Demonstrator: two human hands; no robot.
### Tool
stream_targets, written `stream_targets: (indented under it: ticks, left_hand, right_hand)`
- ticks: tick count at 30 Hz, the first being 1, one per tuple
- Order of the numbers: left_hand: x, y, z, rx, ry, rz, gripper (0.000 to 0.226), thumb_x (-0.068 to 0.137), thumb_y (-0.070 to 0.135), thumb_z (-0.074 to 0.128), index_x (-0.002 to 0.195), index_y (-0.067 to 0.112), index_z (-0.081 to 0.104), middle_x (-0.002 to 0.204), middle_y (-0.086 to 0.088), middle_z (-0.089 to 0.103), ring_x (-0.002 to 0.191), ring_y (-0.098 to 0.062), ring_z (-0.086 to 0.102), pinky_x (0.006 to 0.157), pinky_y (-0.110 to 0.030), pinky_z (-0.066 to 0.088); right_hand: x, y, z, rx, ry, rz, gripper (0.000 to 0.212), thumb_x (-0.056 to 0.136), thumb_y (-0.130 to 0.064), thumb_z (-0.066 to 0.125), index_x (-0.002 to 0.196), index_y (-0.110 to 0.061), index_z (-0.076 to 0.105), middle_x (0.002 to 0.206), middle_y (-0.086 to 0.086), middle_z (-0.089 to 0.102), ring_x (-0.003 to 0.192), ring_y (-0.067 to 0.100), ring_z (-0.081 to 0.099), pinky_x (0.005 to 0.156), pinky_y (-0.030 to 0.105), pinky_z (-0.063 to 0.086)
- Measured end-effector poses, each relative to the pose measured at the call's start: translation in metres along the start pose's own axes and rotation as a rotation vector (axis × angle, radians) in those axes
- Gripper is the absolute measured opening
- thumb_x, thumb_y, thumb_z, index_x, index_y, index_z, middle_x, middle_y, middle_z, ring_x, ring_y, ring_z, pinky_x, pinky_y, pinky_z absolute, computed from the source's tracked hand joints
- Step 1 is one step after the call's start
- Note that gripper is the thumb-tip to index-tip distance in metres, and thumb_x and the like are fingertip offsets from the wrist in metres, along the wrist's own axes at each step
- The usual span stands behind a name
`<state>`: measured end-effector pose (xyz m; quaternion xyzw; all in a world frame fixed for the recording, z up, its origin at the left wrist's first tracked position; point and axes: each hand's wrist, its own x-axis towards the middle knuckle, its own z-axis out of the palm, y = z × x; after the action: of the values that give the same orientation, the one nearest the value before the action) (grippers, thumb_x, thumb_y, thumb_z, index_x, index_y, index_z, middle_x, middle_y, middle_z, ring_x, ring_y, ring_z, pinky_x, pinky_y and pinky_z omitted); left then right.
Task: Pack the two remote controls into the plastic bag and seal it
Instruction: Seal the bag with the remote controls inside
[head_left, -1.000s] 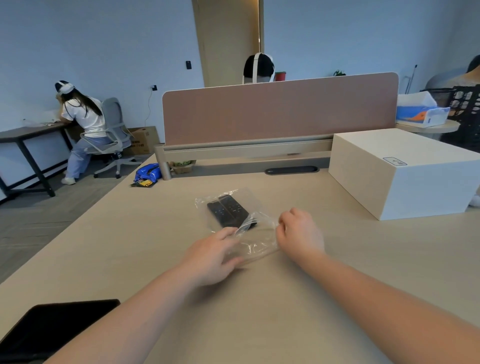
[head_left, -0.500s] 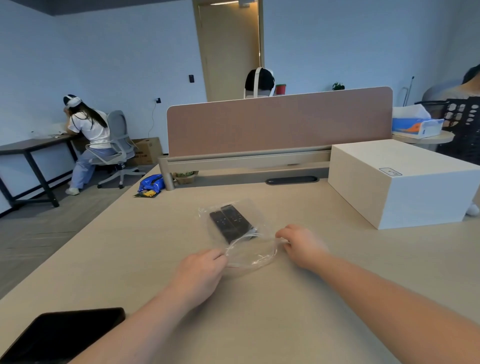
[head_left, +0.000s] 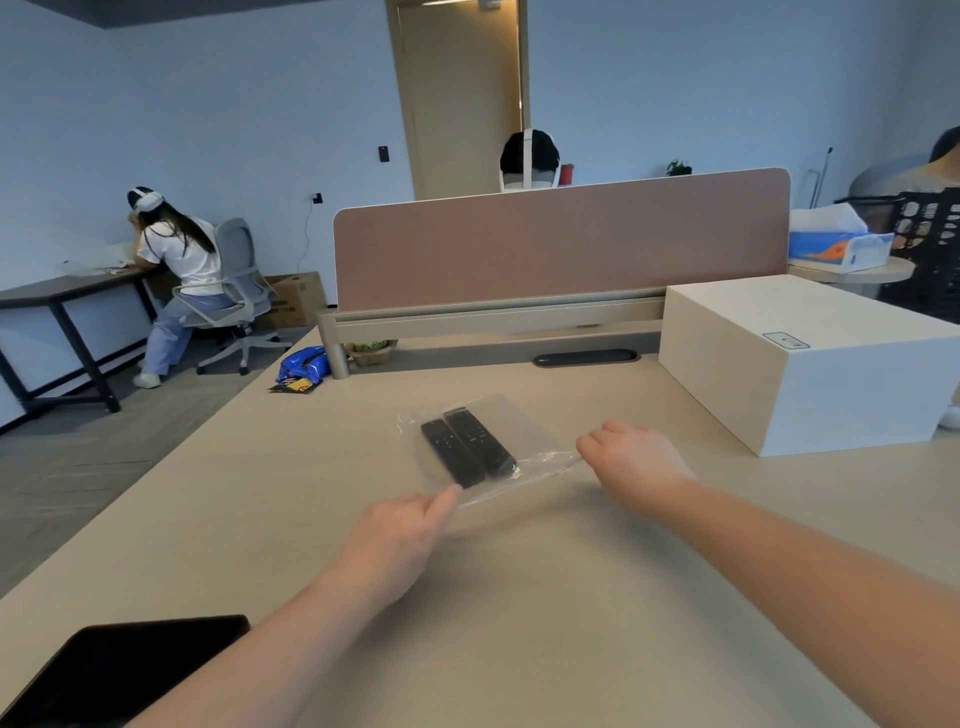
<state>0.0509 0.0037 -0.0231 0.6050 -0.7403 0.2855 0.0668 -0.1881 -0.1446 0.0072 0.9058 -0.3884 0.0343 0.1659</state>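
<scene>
Clear plastic bag (head_left: 498, 447) lies flat at the centre of the frame on the pale wooden desk (head_left: 519, 597), with two black remote controls (head_left: 465, 449) side by side inside it, slanting from upper left to lower right. Two bare hands work its near edge: the left hand (head_left: 400, 535), just below centre, pinches the bag's lower left corner between thumb and fingers, and the right hand (head_left: 631, 460), right of centre, is closed on the bag's right corner. The mouth edge runs taut between them.

One white box (head_left: 810, 358) sits at the right, near the right hand but apart from it. One dark tablet (head_left: 119, 670) lies in the lower left corner, well away from the bag. The lower middle of the desk is bare, and the desk's left edge runs diagonally, well clear of the bag.

Compared with half a second ago, the hands are farther apart, and the bag mouth, then bunched and puffed, is now pulled straight and flat.
</scene>
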Motion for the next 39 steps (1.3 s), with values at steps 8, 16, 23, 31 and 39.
stream_targets:
  ticks: [8,16,23,31,39]
  left_hand:
    - [0.007,0.009,0.001,-0.214,0.087,-0.168,0.021,0.078,0.026,0.043,0.070,0.020,0.061,0.065,0.004,0.064,0.062,-0.020,0.060,0.040,-0.024,0.047]
    - [0.014,0.016,-0.004,-0.383,0.133,-0.350,0.027,0.079,0.041,0.041,0.072,0.026,0.063,0.067,0.012,0.067,0.067,-0.013,0.058,0.049,-0.024,0.050]
    - [0.011,0.014,0.002,-0.481,0.192,-0.387,0.030,0.078,0.044,0.045,0.074,0.024,0.066,0.070,0.008,0.071,0.071,-0.011,0.053,0.063,-0.022,0.040]
    - [0.010,0.011,0.002,-0.565,0.199,-0.420,0.026,0.075,0.044,0.053,0.072,0.025,0.071,0.070,0.007,0.074,0.064,-0.009,0.057,0.062,-0.020,0.042]
    - [0.011,0.010,-0.001,-0.498,0.160,-0.431,0.010,0.070,0.027,0.063,0.070,0.027,0.073,0.069,0.012,0.075,0.062,-0.009,0.064,0.058,-0.017,0.043]
  right_hand:
    - [-0.004,-0.014,-0.003,0.197,0.152,-0.015,0.038,0.082,-0.008,0.046,0.118,-0.013,0.055,0.124,0.004,0.058,0.123,0.025,0.044,0.094,0.034,0.040]
    - [0.007,-0.079,-0.010,0.553,0.225,-0.309,0.035,0.086,-0.033,0.061,0.116,-0.016,0.064,0.112,0.006,0.069,0.113,0.024,0.057,0.099,0.037,0.042]
    - [0.017,-0.087,-0.007,0.553,0.345,-0.226,0.025,0.085,-0.023,0.052,0.086,-0.015,0.075,0.082,0.007,0.076,0.087,0.030,0.066,0.081,0.038,0.044]
    - [0.020,-0.083,-0.007,0.700,0.392,-0.197,0.014,0.073,-0.025,0.065,0.071,-0.017,0.077,0.067,0.005,0.076,0.065,0.028,0.068,0.069,0.039,0.056]
    - [0.022,-0.084,-0.003,0.696,0.421,-0.259,0.004,0.069,-0.019,0.075,0.069,-0.016,0.077,0.063,0.006,0.074,0.063,0.028,0.067,0.068,0.042,0.056]
